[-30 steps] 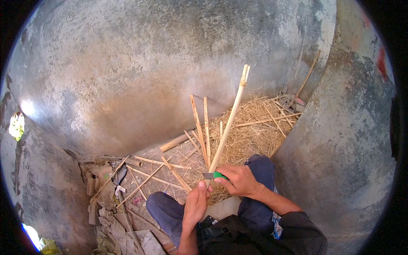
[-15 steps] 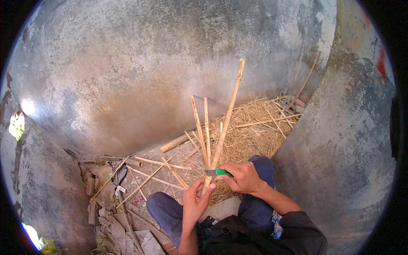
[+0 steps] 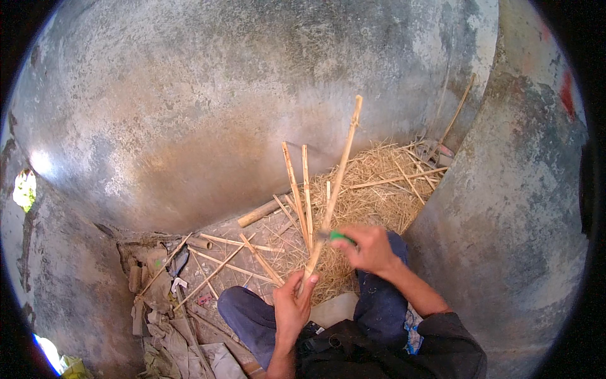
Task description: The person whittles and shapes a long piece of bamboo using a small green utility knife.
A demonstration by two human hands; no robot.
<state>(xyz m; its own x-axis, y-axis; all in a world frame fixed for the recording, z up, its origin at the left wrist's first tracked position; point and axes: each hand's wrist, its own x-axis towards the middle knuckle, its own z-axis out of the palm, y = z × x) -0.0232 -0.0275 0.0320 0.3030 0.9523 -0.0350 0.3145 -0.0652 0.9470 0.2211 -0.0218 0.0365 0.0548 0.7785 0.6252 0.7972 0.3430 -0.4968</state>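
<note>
A long split bamboo strip (image 3: 343,161) slants up and away from my lap, leaning slightly right toward the wall. Around its lower end my left hand (image 3: 292,302) is closed, thumb against the strip. My right hand (image 3: 368,247) grips the green handle of a knife (image 3: 343,238). Its blade, smeared by motion, lies against the strip some way above my left hand. Just left of the strip, two thinner bamboo strips (image 3: 295,196) stand upright, their lower ends near the held one.
Pale shavings (image 3: 388,183) are heaped beyond my right knee. Cut bamboo pieces (image 3: 221,271) lie on the floor to the left, near crumpled cloth (image 3: 170,341). A bamboo pole section (image 3: 257,213) rests by the wall. Grey plaster walls (image 3: 208,114) rise close ahead and at right.
My right hand with the knife has moved up along the strip, away from my left hand. The strip's top has dipped slightly. My left hand keeps its hold.
</note>
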